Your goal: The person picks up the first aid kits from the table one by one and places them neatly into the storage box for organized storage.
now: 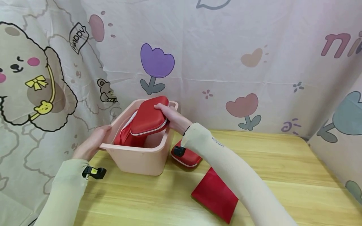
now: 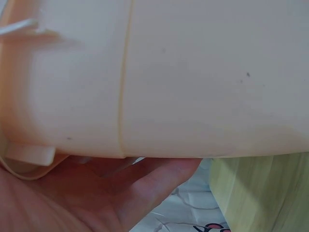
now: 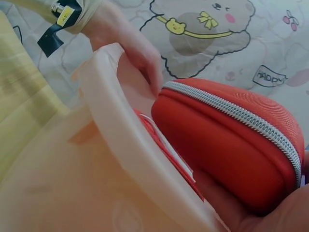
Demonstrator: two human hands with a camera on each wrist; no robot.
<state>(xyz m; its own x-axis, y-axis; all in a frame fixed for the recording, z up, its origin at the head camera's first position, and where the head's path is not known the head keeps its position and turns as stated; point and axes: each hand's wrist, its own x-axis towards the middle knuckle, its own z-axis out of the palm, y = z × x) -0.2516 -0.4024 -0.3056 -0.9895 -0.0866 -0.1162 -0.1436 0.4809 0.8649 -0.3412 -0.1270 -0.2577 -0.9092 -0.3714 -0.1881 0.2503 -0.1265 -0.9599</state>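
Observation:
A pale pink plastic bin (image 1: 135,158) stands on the table, with red items (image 1: 131,138) inside it. My left hand (image 1: 94,141) grips the bin's left rim, thumb over the edge; in the left wrist view the fingers (image 2: 159,186) lie against the bin's outer wall. With my right hand (image 1: 172,116) I hold a red zippered case (image 1: 150,116), tilted over the bin's opening. Its silver zipper (image 3: 241,113) shows in the right wrist view. The case hides part of what lies in the bin.
A second red zippered case (image 1: 188,157) lies right of the bin, partly behind my right forearm. Closer to me is a flat, dark red rectangular item (image 1: 215,194) on the wooden table (image 1: 282,175). A printed curtain (image 1: 198,62) hangs behind the table.

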